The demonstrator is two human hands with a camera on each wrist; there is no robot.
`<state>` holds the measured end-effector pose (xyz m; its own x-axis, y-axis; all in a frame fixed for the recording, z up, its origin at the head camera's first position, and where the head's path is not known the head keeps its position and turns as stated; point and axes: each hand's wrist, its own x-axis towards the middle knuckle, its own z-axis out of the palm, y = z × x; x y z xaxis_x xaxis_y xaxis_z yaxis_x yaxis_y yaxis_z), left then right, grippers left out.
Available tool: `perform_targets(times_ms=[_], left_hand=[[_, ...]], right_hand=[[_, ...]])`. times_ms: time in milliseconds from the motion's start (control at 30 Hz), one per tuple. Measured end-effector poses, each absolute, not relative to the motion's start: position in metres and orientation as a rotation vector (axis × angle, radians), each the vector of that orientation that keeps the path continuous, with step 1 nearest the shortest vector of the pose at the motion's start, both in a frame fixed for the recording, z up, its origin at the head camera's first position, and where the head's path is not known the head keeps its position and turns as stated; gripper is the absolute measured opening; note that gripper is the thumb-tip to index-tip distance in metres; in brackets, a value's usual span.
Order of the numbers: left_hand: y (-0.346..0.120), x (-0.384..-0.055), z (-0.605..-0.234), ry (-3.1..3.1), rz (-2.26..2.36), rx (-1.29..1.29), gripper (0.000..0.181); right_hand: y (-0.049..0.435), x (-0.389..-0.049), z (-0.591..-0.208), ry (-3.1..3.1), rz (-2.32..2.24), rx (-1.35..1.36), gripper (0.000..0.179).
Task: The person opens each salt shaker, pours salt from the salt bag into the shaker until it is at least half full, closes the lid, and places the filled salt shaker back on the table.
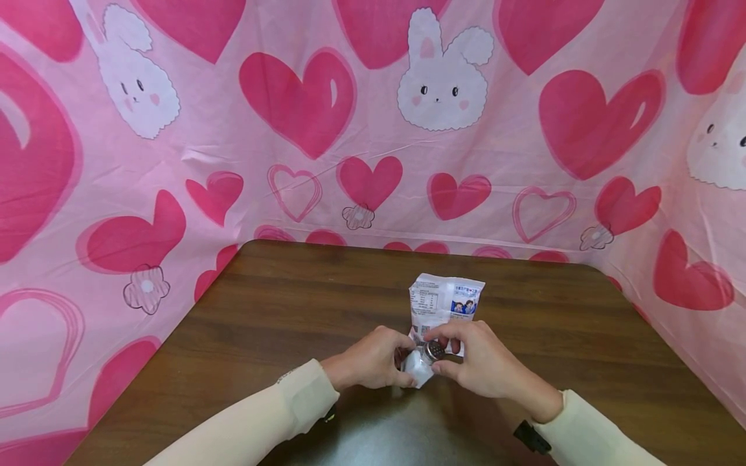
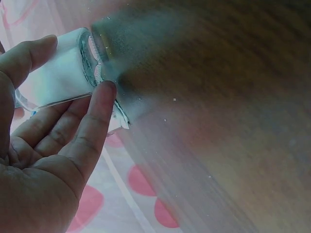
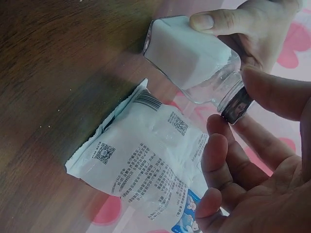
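Note:
A small glass shaker (image 1: 418, 369), mostly filled with white powder or grains, is tilted between the two hands. My left hand (image 1: 377, 357) grips its glass body, with the thumb on one side and fingers on the other. At the neck, the thumb and a finger of my right hand (image 1: 485, 361) pinch the dark metal lid (image 3: 238, 105), which has holes in its top. The lid sits on the neck in the right wrist view. Just behind the hands lies a white printed packet (image 3: 141, 153) with a barcode and QR codes; the right hand partly covers it in the head view.
The brown wood-grain table (image 1: 315, 291) carries several tiny white specks near the packet. Pink cloth (image 1: 373, 123) printed with hearts and rabbits hangs along the back and both sides.

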<state>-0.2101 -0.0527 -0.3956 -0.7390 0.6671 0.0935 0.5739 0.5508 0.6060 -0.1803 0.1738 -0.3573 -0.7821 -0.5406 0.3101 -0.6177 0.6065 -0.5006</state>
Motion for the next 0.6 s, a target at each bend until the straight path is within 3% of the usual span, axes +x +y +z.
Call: perform_targets(times_ms=[600], left_hand=[[-0.053, -0.2077, -0.3925, 2.617, 0.947, 1.021, 0.027]], right_hand=[[0.1679, -0.1769, -0.3617, -2.766, 0.895, 0.811, 0.02]])
